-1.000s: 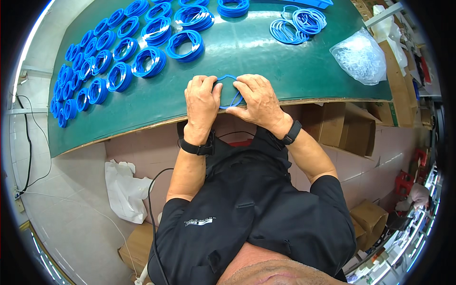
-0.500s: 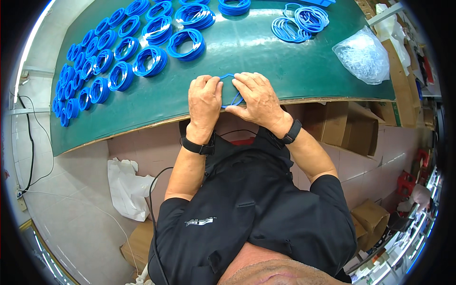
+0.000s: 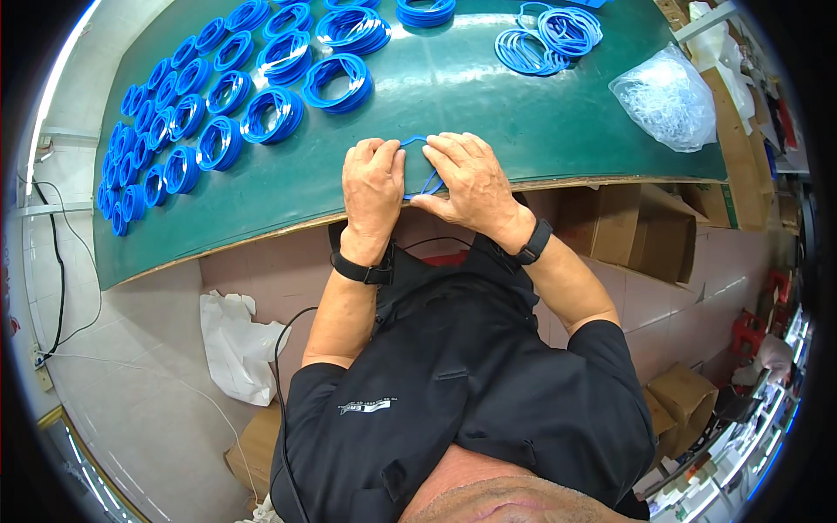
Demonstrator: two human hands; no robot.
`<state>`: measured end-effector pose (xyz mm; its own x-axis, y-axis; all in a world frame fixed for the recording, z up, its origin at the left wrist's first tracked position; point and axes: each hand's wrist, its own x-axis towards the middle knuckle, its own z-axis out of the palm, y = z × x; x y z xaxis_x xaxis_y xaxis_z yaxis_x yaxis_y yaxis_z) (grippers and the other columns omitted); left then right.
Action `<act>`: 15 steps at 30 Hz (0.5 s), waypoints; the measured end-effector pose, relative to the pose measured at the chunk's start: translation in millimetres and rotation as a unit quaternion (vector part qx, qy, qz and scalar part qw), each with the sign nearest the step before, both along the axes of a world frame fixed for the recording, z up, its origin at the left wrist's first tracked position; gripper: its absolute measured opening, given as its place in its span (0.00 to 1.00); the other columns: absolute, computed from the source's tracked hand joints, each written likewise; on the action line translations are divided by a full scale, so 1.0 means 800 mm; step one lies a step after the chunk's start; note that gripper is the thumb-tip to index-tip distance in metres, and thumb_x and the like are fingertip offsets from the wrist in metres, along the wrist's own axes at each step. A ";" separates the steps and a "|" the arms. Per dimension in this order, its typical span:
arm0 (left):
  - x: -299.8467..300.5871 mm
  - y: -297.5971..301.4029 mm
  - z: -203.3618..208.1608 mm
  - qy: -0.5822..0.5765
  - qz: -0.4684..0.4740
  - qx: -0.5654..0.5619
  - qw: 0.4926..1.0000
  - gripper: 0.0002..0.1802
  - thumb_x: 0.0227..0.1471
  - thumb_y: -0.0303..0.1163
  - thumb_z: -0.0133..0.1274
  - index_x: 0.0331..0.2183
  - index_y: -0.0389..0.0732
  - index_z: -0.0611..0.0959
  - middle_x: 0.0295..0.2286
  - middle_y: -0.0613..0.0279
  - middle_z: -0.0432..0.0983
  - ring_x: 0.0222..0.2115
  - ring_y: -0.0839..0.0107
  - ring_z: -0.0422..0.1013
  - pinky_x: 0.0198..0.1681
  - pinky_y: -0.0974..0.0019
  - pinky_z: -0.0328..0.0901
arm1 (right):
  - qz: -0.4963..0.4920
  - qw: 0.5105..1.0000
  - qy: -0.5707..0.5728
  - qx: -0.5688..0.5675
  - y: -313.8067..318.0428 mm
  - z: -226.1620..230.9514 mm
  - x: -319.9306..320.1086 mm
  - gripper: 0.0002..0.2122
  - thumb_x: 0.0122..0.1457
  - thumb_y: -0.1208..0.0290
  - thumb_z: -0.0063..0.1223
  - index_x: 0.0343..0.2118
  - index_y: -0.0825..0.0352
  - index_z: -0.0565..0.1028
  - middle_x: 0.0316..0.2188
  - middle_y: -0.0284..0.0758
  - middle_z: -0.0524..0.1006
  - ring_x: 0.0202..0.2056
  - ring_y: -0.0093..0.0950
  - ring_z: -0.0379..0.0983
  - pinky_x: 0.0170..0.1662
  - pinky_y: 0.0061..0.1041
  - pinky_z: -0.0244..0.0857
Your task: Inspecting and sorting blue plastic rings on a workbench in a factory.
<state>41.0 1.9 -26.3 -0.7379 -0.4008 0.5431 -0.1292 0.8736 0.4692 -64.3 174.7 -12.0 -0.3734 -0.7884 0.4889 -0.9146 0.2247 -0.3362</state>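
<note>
At the table's near edge, a thin blue cord loop (image 3: 413, 140) is stretched between my hands; much of it is hidden under the fingers. My left hand (image 3: 373, 186) is closed on the loop's left side, its fingers curled inward. From the other side, my right hand (image 3: 475, 181) grips the loop with fingers bent over it and the thumb low near the edge. Beyond my left hand stand many blue rings in bundles (image 3: 272, 115), laid out in rows. A looser heap of blue rings (image 3: 568, 32) lies at the far right.
The green tabletop (image 3: 471, 100) ends in a worn front edge just under my wrists. A clear plastic bag (image 3: 667, 100) with pale contents sits at its right. Open cardboard boxes (image 3: 649, 227) stand below on the right. A white sheet or bag (image 3: 235, 349) lies on the floor at left.
Both hands keep their hold on the loop with almost the same pose. The view has shifted very slightly; nothing on the table has visibly moved.
</note>
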 end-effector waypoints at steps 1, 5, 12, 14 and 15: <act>0.000 0.000 -0.001 0.002 -0.001 0.001 1.000 0.10 0.55 0.25 0.69 0.42 0.39 0.90 0.39 0.53 0.82 0.40 0.51 0.77 0.46 0.51 0.73 | 0.000 1.000 0.000 0.001 0.000 0.000 0.000 0.37 0.48 0.49 0.79 0.56 0.72 0.80 0.59 0.43 0.80 0.63 0.44 0.75 0.70 0.47 0.64; 0.001 0.001 -0.003 0.008 0.000 0.003 1.000 0.10 0.56 0.25 0.69 0.42 0.39 0.91 0.39 0.53 0.82 0.40 0.51 0.77 0.47 0.51 0.73 | -0.001 1.000 -0.002 0.002 0.001 -0.001 0.000 0.37 0.48 0.49 0.79 0.56 0.72 0.80 0.59 0.43 0.80 0.63 0.44 0.74 0.70 0.46 0.64; -0.002 0.001 0.004 -0.003 0.005 -0.004 1.000 0.09 0.56 0.25 0.69 0.41 0.39 0.91 0.39 0.53 0.82 0.40 0.51 0.78 0.46 0.51 0.73 | -0.004 1.000 0.000 0.003 0.001 -0.003 0.000 0.38 0.49 0.48 0.78 0.56 0.72 0.81 0.59 0.43 0.80 0.63 0.44 0.74 0.70 0.46 0.64; -0.002 0.000 0.001 0.000 0.002 -0.006 1.000 0.09 0.56 0.25 0.69 0.41 0.39 0.91 0.39 0.53 0.83 0.40 0.51 0.78 0.46 0.51 0.73 | -0.005 1.000 0.002 0.003 0.001 -0.002 0.000 0.38 0.49 0.48 0.78 0.56 0.72 0.81 0.59 0.44 0.80 0.63 0.44 0.74 0.70 0.46 0.64; -0.001 0.000 0.000 0.002 0.001 -0.007 1.000 0.09 0.56 0.25 0.68 0.41 0.39 0.91 0.39 0.53 0.83 0.40 0.51 0.78 0.46 0.51 0.73 | -0.005 1.000 0.002 0.002 0.001 -0.002 0.000 0.38 0.49 0.48 0.78 0.56 0.72 0.81 0.59 0.44 0.80 0.63 0.44 0.74 0.70 0.46 0.64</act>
